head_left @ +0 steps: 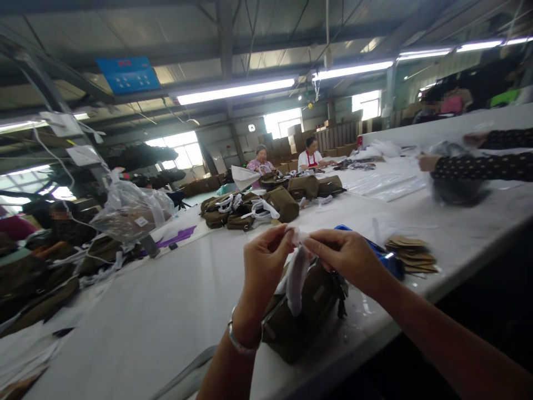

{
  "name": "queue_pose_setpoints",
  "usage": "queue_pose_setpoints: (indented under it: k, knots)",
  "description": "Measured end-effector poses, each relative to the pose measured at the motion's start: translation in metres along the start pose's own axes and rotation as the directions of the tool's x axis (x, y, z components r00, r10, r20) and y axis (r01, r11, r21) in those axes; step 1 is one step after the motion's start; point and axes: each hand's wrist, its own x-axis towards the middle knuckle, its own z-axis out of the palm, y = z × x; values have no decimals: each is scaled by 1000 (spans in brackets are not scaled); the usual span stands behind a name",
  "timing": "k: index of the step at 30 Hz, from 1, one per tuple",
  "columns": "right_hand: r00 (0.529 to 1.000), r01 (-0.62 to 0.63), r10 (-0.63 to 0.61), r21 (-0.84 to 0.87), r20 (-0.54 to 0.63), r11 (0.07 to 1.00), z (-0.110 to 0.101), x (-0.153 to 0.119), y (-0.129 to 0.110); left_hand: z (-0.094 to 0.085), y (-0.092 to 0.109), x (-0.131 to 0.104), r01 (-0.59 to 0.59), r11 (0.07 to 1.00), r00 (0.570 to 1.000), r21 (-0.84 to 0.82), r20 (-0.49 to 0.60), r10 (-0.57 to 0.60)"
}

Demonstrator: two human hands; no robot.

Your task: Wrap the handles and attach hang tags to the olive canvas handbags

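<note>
An olive-brown bag (316,303) stands on the white table in front of me, close to its near edge. White wrapping (296,278) covers the bag's raised handle. My left hand (268,264), with a metal bracelet at the wrist, pinches the top of this wrapping from the left. From the right, my right hand (343,253) is closed on the same wrapping, fingertips close to those of the left. A dark strap or tassel hangs at the bag's right side.
Beyond lies a pile of olive bags (283,204). Brown cardboard pieces (411,254) and a blue object (389,261) sit to the right. A person's dotted sleeves (487,164) reach in at right, hands on dark plastic. A plastic-wrapped bundle (135,214) is at left.
</note>
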Motion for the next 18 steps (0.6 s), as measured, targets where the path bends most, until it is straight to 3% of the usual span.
queue_pose_setpoints:
  k: [5, 8, 11, 14, 18]
  knots:
    - [997, -54, 54, 10, 51, 998, 0, 6, -1, -2, -3, -6, -131, 978, 991, 163, 17, 130]
    - [996, -45, 40, 76, 76, 996, 0, 6, -1, -4, 1, -13, -274, 919, 962, 283, 80, 262]
    - [998, 5, -15, 166, 58, 986, 2, 5, 2, -7, 8, -19, -366, 880, 930, 302, 157, 333]
    - [999, 27, -35, 221, 32, 975, 6, 3, 9, -9, 13, -20, -324, 898, 945, 297, 146, 293]
    - [998, 52, -47, 186, -32, 981, 8, 0, 15, -8, 11, -15, -127, 983, 989, 131, 93, 115]
